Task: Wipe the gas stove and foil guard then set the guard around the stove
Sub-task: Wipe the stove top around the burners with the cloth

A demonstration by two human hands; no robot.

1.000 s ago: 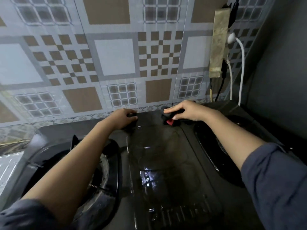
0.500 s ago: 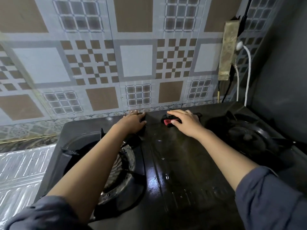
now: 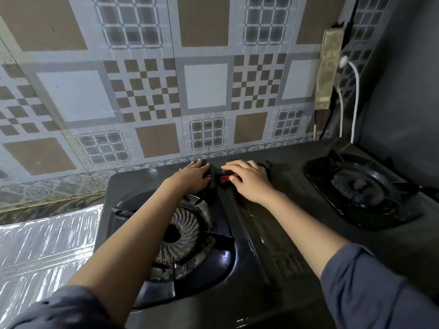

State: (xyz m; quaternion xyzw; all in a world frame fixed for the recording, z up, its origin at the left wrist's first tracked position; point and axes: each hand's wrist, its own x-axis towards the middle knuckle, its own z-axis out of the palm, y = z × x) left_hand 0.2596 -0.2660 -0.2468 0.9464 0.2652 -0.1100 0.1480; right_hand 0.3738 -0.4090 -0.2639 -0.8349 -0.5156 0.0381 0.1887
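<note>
At the gas stove's [image 3: 292, 186] rear edge, the left hand [image 3: 192, 178] rests flat-fingered while the right hand [image 3: 248, 180] presses flat on a dark cloth [image 3: 215, 178].

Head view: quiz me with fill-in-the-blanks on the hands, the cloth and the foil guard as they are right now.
1. The right hand rests on a dark cloth with a ___ patch.
2. The foil guard lies flat to the ___ of the gas stove.
3. The gas stove shows ___ burners.
Missing words: red; left; two.
</note>
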